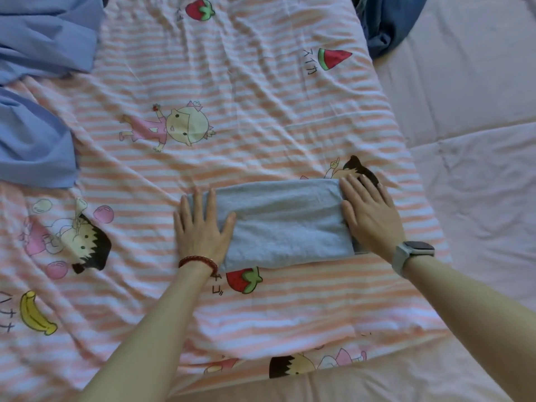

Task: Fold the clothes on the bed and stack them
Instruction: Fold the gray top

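A grey-blue garment (284,224) lies folded into a long flat rectangle on the striped cartoon-print sheet (232,111). My left hand (201,227) presses flat on its left end, fingers straight and spread. My right hand (368,210) lies flat on its right end, fingers straight. A red bracelet sits on my left wrist and a grey watch on my right wrist.
Crumpled blue clothes (43,33) lie at the far left, with another blue piece (32,146) below them. A dark denim garment (385,21) sits at the top right. The pale pink quilted mattress (478,140) runs along the right side.
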